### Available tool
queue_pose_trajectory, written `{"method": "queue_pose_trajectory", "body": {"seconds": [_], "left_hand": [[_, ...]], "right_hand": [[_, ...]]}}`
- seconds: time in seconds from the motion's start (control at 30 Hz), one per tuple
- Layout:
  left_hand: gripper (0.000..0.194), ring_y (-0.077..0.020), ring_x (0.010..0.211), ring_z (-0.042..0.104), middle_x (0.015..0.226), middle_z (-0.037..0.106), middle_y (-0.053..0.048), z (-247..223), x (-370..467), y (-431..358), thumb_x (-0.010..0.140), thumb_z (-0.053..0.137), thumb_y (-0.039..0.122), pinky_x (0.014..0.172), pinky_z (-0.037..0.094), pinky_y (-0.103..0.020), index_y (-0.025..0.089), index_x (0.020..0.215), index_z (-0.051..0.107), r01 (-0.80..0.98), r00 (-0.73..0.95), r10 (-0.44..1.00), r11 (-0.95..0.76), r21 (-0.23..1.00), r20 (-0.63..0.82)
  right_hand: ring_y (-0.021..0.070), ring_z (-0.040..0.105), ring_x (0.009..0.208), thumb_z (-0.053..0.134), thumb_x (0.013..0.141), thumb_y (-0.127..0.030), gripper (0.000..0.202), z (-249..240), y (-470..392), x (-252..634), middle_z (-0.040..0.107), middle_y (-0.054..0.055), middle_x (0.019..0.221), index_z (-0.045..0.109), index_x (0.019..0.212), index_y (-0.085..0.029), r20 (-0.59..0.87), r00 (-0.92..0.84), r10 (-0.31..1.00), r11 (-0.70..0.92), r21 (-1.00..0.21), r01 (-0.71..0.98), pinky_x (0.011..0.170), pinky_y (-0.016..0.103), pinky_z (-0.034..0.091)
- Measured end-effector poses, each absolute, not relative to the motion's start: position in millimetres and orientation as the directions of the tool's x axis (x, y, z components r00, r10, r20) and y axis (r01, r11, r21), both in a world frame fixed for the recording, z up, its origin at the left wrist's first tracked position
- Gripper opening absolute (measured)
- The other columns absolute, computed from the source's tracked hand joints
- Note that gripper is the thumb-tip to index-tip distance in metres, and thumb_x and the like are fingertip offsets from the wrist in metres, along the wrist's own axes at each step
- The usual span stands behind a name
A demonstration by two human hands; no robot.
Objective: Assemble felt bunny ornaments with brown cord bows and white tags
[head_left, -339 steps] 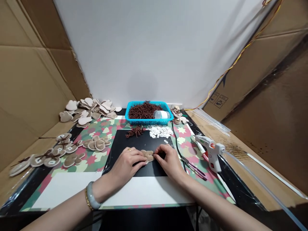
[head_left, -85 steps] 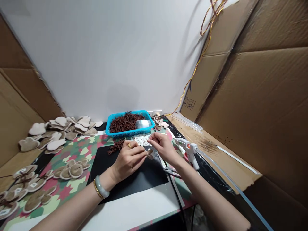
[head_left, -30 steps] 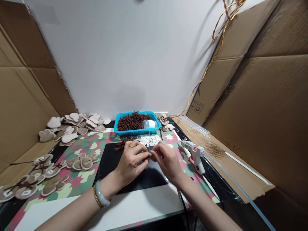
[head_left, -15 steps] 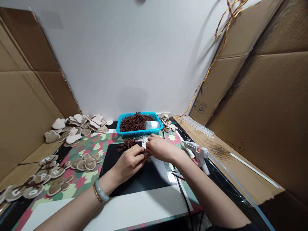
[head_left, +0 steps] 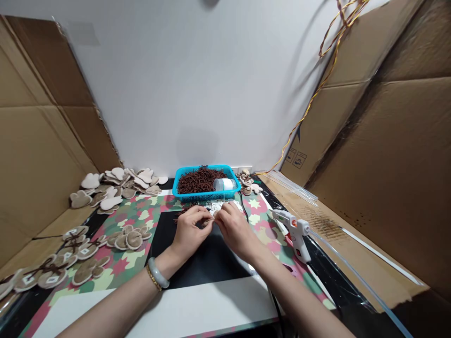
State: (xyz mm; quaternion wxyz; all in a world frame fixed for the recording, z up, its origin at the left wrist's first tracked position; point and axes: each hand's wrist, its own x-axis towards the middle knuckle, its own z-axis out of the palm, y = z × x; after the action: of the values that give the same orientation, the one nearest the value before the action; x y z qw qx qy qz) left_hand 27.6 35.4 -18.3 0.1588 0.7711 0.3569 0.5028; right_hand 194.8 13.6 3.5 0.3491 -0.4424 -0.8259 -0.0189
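Note:
My left hand (head_left: 189, 229) and my right hand (head_left: 235, 228) meet fingertip to fingertip low over the far end of the black mat (head_left: 207, 263). Both pinch a small tan felt piece that the fingers almost wholly hide. Just beyond the fingertips lies a heap of small white labels (head_left: 221, 205). Behind that stands a blue basket (head_left: 207, 195) full of short brown cords, with a white roll (head_left: 225, 184) lying in it. My left wrist carries a pale bangle.
A white hot glue gun (head_left: 296, 228) rests to the right, with its black cable running along the mat. Plain felt shapes (head_left: 116, 183) are piled at the back left, a small group (head_left: 128, 237) lies left of the mat, and corded, labelled ones (head_left: 52, 265) at the far left. Cardboard walls stand on both sides.
Both hands have shifted slightly back toward me from the label heap and stay pinched together. The view has drifted a little left since a second ago.

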Motion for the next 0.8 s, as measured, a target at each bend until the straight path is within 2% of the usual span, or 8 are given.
{"method": "queue_pose_trajectory", "body": {"seconds": [0.1,0.2,0.3,0.43,0.5,0.6,0.7,0.8], "left_hand": [[0.005,-0.0164,0.069,0.063,0.077,0.070,-0.004,-22.2,35.0,35.1,0.077,0.069,0.018,0.062,0.051,-0.027,0.018,0.074,0.073,0.306,0.097,0.841,-0.534,0.788,0.533],[0.009,-0.0155,0.061,0.061,0.067,0.070,-0.003,-25.8,42.9,33.8,0.072,0.074,0.025,0.059,0.049,-0.027,0.017,0.074,0.074,0.084,-0.016,0.950,-0.310,0.947,0.312],[0.018,-0.0140,0.060,0.059,0.065,0.069,-0.002,-27.0,47.9,30.9,0.067,0.080,0.029,0.060,0.049,-0.026,0.015,0.075,0.074,-0.202,-0.040,0.991,-0.135,0.970,0.130],[0.020,-0.0116,0.059,0.057,0.064,0.065,-0.001,-21.3,43.8,27.1,0.065,0.083,0.028,0.061,0.048,-0.026,0.014,0.075,0.073,-0.361,0.097,0.993,-0.034,0.932,0.074],[0.018,-0.0123,0.060,0.059,0.070,0.068,-0.003,-15.9,37.5,26.8,0.064,0.083,0.025,0.060,0.049,-0.026,0.014,0.074,0.072,-0.317,0.184,0.976,-0.056,0.947,0.120],[0.010,-0.0180,0.073,0.066,0.082,0.072,-0.007,-7.5,28.2,27.8,0.066,0.079,0.019,0.066,0.051,-0.029,0.015,0.072,0.072,-0.118,0.340,0.908,-0.216,0.969,0.243],[0.003,-0.0177,0.072,0.065,0.078,0.071,-0.006,-3.3,23.8,30.3,0.071,0.071,0.013,0.066,0.049,-0.029,0.016,0.070,0.072,0.145,0.431,0.823,-0.467,0.872,0.369],[0.010,-0.0151,0.067,0.061,0.077,0.068,-0.005,-6.9,24.6,35.4,0.072,0.066,0.010,0.060,0.046,-0.026,0.016,0.065,0.068,0.296,0.387,0.803,-0.573,0.764,0.452]], "right_hand": [[0.0210,0.047,0.078,0.043,0.093,-0.007,0.026,-12.1,7.9,188.7,0.054,0.006,0.080,0.054,0.073,-0.019,0.683,-0.242,0.689,0.610,-0.367,0.702,0.068,0.032,0.039],[0.0199,0.049,0.077,0.049,0.092,-0.014,0.021,-22.8,8.1,185.7,0.055,0.005,0.078,0.056,0.072,-0.019,0.662,-0.071,0.746,0.564,-0.571,0.596,0.069,0.032,0.040],[0.0168,0.049,0.066,0.061,0.087,-0.027,0.020,-27.6,13.8,188.9,0.055,0.001,0.069,0.057,0.068,-0.019,0.451,0.064,0.890,0.399,-0.841,0.366,0.062,0.029,0.038],[0.0148,0.052,0.064,0.070,0.079,-0.047,0.033,-20.2,28.9,203.6,0.058,0.000,0.066,0.059,0.069,-0.017,0.224,-0.154,0.962,0.233,-0.972,0.043,0.062,0.027,0.041],[0.0147,0.055,0.066,0.069,0.079,-0.048,0.034,-11.1,38.2,212.9,0.061,0.000,0.069,0.061,0.071,-0.015,0.204,-0.333,0.921,0.234,-0.971,0.054,0.066,0.027,0.044],[0.0140,0.057,0.065,0.064,0.083,-0.034,0.021,4.0,51.2,222.1,0.064,0.001,0.069,0.063,0.075,-0.015,0.162,-0.507,0.847,0.329,-0.908,0.259,0.063,0.025,0.044],[0.0135,0.056,0.060,0.062,0.079,-0.015,0.008,17.0,57.5,220.0,0.063,-0.001,0.064,0.063,0.071,-0.015,0.122,-0.547,0.828,0.385,-0.833,0.397,0.057,0.023,0.040],[0.0143,0.054,0.063,0.059,0.074,-0.001,0.018,24.0,52.5,208.0,0.059,0.000,0.064,0.060,0.063,-0.015,0.157,-0.503,0.850,0.421,-0.777,0.469,0.059,0.024,0.037]]}}
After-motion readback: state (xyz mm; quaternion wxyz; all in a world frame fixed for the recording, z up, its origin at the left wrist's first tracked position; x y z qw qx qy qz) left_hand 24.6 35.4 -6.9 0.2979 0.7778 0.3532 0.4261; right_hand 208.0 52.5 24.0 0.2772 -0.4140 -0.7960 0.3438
